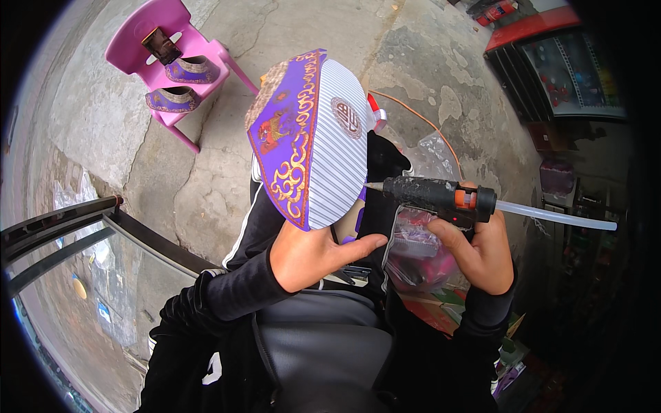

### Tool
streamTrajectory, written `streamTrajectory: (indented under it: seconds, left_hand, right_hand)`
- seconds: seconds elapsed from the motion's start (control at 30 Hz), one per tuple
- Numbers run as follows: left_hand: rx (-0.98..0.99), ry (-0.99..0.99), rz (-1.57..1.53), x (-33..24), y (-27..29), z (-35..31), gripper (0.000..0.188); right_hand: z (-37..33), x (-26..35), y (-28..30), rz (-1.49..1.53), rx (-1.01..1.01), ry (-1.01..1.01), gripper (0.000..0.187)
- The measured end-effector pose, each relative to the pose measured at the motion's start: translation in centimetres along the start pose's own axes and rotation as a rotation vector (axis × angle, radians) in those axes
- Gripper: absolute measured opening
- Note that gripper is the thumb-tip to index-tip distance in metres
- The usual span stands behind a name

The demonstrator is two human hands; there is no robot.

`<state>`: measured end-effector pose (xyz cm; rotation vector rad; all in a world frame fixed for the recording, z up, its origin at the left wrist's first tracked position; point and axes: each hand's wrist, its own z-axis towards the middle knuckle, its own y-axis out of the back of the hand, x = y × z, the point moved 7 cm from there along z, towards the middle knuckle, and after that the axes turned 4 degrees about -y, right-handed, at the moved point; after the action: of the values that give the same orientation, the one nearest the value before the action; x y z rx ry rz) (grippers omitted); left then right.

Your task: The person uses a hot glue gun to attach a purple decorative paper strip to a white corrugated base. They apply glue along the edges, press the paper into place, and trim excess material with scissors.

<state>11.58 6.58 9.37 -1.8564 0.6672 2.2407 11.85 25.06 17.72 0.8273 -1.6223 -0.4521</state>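
Observation:
In the middle, my left hand (310, 256) supports a decorated paper piece (337, 144) from below. Its left panel is purple with gold scrolls and a red figure; the right panel is pale with dark stripes and a round brown emblem. My left thumb stretches out to the right, while the other fingers are hidden behind the piece. On the right, my right hand (482, 251) is wrapped round a black hot glue gun (427, 193) with an orange part. A translucent glue stick (551, 211) sticks out of its back. The nozzle points left, close to the piece's right edge.
A pink plastic chair (138, 41) at the upper left bears two purple decorated paper pieces (172, 100) and a dark box (161, 45). Clear plastic bags (416, 255) lie beside my legs. An orange cord (434, 124) crosses the concrete floor. A glass-topped frame (138, 282) stands left, a red-topped cooler (537, 34) right.

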Motion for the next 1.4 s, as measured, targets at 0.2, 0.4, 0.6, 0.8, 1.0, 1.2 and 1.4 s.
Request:
streamTrajectory:
  seconds: [0.2,0.4,0.6,0.8,1.0,1.2,1.4]
  left_hand:
    - [-0.002,-0.003,-0.015,0.0,0.0,0.0,0.070]
    - [-0.017,-0.007,-0.013,0.0,0.0,0.0,0.070]
    - [-0.013,0.008,-0.009,0.0,0.0,0.0,0.070]
    - [0.007,-0.003,-0.016,-0.1,0.1,0.0,0.072]
    - [0.007,-0.007,-0.010,-0.2,0.2,-0.1,0.075]
    - [-0.012,-0.007,-0.030,0.0,0.3,-0.2,0.076]
    - [-0.077,-0.081,-0.023,0.0,0.3,0.0,0.068]
  right_hand:
    - [0.1,0.3,0.0,0.004,-0.021,0.015,0.028]
    - [-0.3,0.5,-0.2,0.008,0.046,0.004,0.025]
    - [-0.3,0.6,-0.3,0.018,0.026,0.043,0.024]
    - [-0.4,0.6,-0.1,0.006,0.001,0.000,0.025]
    - [-0.8,0.5,-0.1,-0.004,0.013,-0.010,0.026]
    - [-1.3,0.8,-0.1,0.040,0.038,0.004,0.026]
    - [-1.6,0.9,-0.4,0.043,0.060,-0.010,0.025]
